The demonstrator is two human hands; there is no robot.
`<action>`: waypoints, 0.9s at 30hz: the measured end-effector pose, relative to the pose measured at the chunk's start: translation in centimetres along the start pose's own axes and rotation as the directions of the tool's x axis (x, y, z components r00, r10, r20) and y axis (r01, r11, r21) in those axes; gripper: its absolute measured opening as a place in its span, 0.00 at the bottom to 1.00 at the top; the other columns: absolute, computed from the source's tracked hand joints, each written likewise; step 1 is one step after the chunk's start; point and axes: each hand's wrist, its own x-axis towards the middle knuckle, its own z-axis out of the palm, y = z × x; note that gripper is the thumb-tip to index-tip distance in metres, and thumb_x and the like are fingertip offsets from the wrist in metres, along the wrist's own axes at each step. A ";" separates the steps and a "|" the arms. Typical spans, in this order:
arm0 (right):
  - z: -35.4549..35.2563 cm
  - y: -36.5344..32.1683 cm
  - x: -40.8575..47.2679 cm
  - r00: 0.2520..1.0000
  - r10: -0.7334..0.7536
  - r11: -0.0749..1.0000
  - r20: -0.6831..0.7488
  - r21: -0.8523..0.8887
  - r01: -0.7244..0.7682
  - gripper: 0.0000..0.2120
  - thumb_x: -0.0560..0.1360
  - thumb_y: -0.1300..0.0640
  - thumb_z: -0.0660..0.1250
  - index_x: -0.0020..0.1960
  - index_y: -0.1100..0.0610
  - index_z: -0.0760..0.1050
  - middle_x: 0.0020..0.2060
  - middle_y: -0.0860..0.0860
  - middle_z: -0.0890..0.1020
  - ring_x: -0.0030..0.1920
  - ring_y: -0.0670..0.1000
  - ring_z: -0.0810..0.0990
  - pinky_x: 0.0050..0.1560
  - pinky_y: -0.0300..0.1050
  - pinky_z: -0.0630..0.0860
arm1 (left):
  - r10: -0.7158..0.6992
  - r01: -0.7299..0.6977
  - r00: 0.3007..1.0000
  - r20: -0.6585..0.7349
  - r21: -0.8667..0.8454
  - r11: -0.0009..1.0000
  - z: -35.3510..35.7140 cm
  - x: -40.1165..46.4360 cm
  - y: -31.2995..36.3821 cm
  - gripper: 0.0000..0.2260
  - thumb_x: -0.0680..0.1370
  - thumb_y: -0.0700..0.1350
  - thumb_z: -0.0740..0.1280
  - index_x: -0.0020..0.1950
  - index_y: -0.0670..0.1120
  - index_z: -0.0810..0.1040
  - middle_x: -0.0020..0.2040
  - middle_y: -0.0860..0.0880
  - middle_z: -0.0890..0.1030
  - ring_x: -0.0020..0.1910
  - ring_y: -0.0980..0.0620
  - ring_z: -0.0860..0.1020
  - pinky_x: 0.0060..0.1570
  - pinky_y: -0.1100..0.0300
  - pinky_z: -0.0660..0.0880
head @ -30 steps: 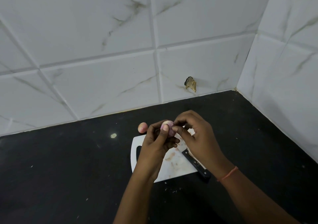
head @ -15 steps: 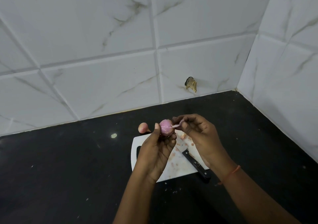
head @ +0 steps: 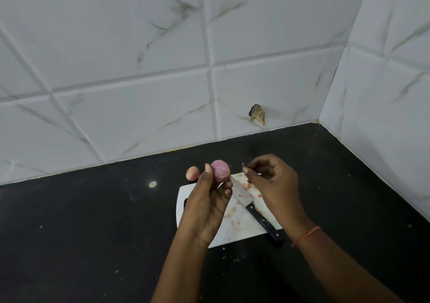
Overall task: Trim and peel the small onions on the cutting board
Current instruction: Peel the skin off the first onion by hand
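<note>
Pulled away rightward, the right hand point(head: 272, 181) pinches a skin scrap while the left hand point(head: 209, 200) grips the small pink-purple peeled onion point(head: 220, 171) above the white plastic cutting board's point(head: 235, 227) far edge, so drop the scrap there, then check for leftover skin.

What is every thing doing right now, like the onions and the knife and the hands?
Purple onion: peeled, held up by left hand.
Right hand: pinching a bit of skin.
Other onion: lying on the counter.
Knife: lying on cutting board.
Cutting board: littered with peel scraps.
</note>
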 end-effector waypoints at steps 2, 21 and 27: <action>0.1 -0.5 -0.3 0.985 -0.145 0.989 0.088 -0.017 0.147 0.09 0.73 0.58 0.73 0.53 0.53 0.81 0.47 0.45 0.82 0.49 0.45 0.82 0.49 0.42 0.80 | 0.023 -0.024 0.999 0.022 0.042 0.999 0.1 -0.1 0.0 0.24 0.73 0.53 0.70 0.62 0.39 0.75 0.53 0.40 0.77 0.38 0.53 0.78 0.39 0.63 0.80; 0.3 -2.2 0.1 0.920 -0.252 0.959 0.299 -0.050 0.279 0.06 0.73 0.62 0.72 0.47 0.53 0.78 0.44 0.43 0.78 0.47 0.46 0.78 0.43 0.31 0.74 | 0.254 -0.274 0.962 0.105 0.328 0.904 0.1 -1.0 -0.3 0.11 0.69 0.46 0.80 0.46 0.49 0.81 0.64 0.35 0.75 0.63 0.37 0.79 0.53 0.51 0.81; -0.1 -2.3 0.8 0.895 -0.166 0.975 0.413 -0.068 0.213 0.08 0.75 0.62 0.70 0.48 0.51 0.76 0.45 0.43 0.77 0.49 0.44 0.77 0.48 0.32 0.74 | 0.249 -0.265 0.964 0.091 0.313 0.912 0.2 -0.9 -0.5 0.11 0.68 0.45 0.81 0.44 0.51 0.81 0.61 0.39 0.78 0.60 0.40 0.81 0.55 0.48 0.80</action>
